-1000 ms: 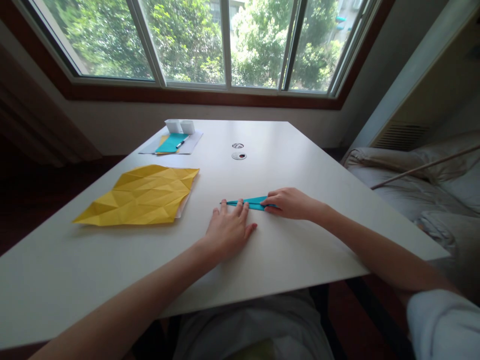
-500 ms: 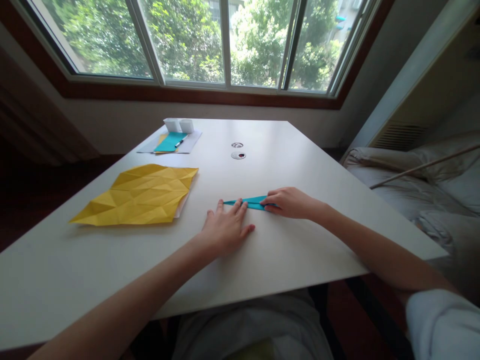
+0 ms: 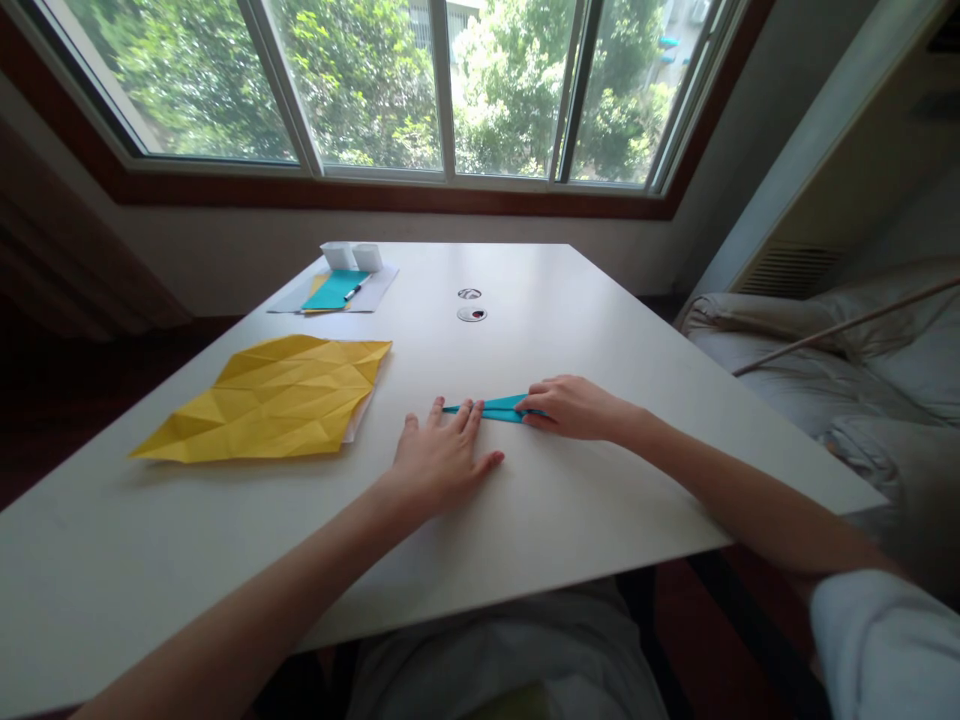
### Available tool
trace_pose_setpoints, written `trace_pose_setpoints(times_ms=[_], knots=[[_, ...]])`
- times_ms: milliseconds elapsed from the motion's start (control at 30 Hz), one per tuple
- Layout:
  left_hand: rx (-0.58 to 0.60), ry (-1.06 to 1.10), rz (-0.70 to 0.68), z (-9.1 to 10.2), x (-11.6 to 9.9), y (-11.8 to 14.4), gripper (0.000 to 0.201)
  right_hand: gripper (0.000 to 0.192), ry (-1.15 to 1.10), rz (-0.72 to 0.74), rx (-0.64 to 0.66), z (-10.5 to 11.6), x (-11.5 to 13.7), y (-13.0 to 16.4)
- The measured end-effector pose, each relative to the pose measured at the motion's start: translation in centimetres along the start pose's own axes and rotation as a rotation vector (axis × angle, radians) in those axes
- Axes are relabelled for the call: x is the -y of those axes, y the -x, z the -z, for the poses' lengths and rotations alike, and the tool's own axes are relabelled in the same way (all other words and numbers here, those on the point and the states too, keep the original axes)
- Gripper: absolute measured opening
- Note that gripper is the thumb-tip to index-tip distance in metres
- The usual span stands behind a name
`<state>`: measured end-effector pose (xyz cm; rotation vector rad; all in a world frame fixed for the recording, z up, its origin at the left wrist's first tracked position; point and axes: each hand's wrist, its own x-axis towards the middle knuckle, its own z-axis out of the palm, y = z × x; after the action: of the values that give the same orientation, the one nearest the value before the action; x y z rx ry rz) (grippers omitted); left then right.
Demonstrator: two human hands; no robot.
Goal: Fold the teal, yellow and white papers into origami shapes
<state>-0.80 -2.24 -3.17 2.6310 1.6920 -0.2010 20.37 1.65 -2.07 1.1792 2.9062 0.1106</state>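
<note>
A narrow folded piece of blue paper (image 3: 499, 407) lies flat on the white table, its thin tip pointing left. My left hand (image 3: 442, 455) rests spread on the tabletop, fingertips pressing on the left part of the paper. At the wider right end, my right hand (image 3: 570, 407) has its fingers closed on the paper, covering that end. To the left lies a large creased sheet of yellow paper (image 3: 289, 400), partly over a white sheet that shows along its right edge.
At the table's (image 3: 570, 500) far left corner, blue paper (image 3: 335, 290) and a pen (image 3: 357, 287) lie on white sheets, beside two small white containers (image 3: 367, 257). Two round grommets (image 3: 472, 314) sit mid-table. A window stands beyond; a cushioned seat (image 3: 772, 330) is at right.
The view has shifted slightly, so everything sits a little further left and lower. Both hands keep nearly the same places on the blue paper; my right fingers seem barely moved along it.
</note>
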Motion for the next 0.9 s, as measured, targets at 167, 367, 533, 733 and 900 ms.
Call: trace_pose_setpoints(times_ms=[167, 367, 533, 733, 900], knots=[[-0.072, -0.025, -0.065, -0.6, 0.0, -0.3, 0.065, 0.050, 0.041, -0.058, -0.074, -1.3, 2.1, -0.4], [-0.114, -0.043, -0.083, -1.0, 0.2, -0.4, 0.065, 0.068, -0.160, -0.025, 0.045, -2.9, 2.4, -0.9], [-0.067, -0.059, -0.049, -0.7, 0.1, -0.4, 0.067, 0.079, -0.339, -0.086, 0.215, -2.8, 0.6, -0.5], [0.021, -0.104, 0.051, 0.2, 0.1, 0.2, 0.071, 0.084, -0.380, -0.187, 0.307, -2.5, -1.0, 0.4], [0.033, -0.124, 0.104, 0.3, 0.3, 0.4, 0.074, 0.085, -0.381, -0.169, 0.307, -2.5, -1.1, 0.5]])
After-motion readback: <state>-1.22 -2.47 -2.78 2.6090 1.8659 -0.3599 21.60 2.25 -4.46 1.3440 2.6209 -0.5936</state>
